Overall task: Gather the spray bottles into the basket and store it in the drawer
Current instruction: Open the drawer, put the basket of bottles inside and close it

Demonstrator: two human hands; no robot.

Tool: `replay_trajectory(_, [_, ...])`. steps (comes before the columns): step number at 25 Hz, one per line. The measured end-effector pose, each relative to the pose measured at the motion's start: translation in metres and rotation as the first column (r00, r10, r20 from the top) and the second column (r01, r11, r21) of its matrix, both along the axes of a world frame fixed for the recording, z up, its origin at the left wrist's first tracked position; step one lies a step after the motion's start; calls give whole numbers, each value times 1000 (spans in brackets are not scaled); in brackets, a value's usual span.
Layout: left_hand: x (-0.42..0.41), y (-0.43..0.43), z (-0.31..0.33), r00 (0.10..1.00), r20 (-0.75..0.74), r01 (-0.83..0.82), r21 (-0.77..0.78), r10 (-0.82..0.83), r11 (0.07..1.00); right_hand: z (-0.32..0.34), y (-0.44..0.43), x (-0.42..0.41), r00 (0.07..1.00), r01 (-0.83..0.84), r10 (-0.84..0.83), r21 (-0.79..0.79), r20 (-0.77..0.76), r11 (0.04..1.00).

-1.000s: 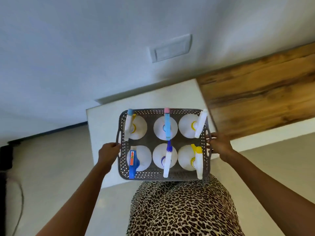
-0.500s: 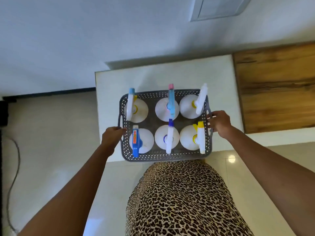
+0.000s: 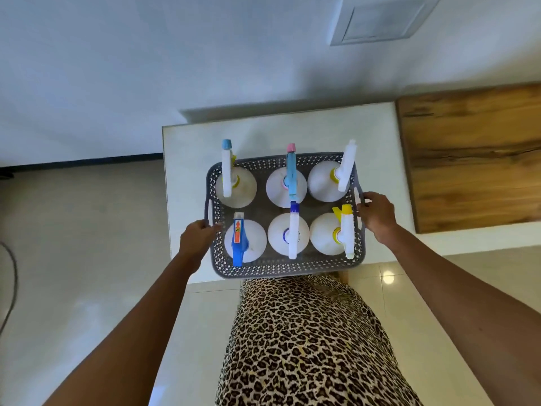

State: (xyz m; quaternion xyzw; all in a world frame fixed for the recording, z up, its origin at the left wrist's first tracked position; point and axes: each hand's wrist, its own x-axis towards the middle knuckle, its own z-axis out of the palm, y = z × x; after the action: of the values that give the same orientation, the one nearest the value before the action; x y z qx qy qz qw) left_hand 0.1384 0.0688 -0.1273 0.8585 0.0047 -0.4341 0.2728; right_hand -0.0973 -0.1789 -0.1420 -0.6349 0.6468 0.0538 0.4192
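A grey perforated basket [image 3: 281, 268] is held over the front of a white cabinet top [image 3: 187, 159]. Several white spray bottles stand upright in it in two rows, among them one with a blue trigger [image 3: 238, 244], one with a light-blue head and pink nozzle [image 3: 291, 174] and one with a yellow nozzle [image 3: 345, 227]. My left hand [image 3: 197, 238] grips the basket's left side by its handle. My right hand [image 3: 377, 215] grips the right handle. No drawer is visible.
A wooden counter top [image 3: 474, 153] adjoins the white cabinet on the right. A white wall with a flat panel [image 3: 380, 22] is behind. Glossy tiled floor [image 3: 73, 230] lies to the left, with a dark cable [image 3: 11, 273] at the far left. My leopard-print clothing [image 3: 307, 347] fills the foreground.
The view has tilted down and squared up with the cabinet. The basket, still in both hands, now sits further from my body over the white top.
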Motion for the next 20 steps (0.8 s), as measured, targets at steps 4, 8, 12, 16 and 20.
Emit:
replay_trajectory(4, [-15,10,6,1000,-9,3,-43,-3,999,8,15,-14,1000,6,-6,-33,20,999])
replay_trajectory(8, [-37,31,8,999,37,-7,-41,8,999,15,32,-33,1000,-27,28,-103,10,994])
replay_trajectory(12, [-84,66,5,988,95,-119,-15,120,993,17,64,-57,994,85,-79,-74,72,994])
replay_trajectory(16, [-155,102,-7,913,-105,-403,-76,395,912,11,115,-93,923,311,-350,222,160,924])
replay_trajectory(20, [-205,118,-39,631,-399,-742,-63,665,667,-16,168,-127,633,528,-759,632,152,567])
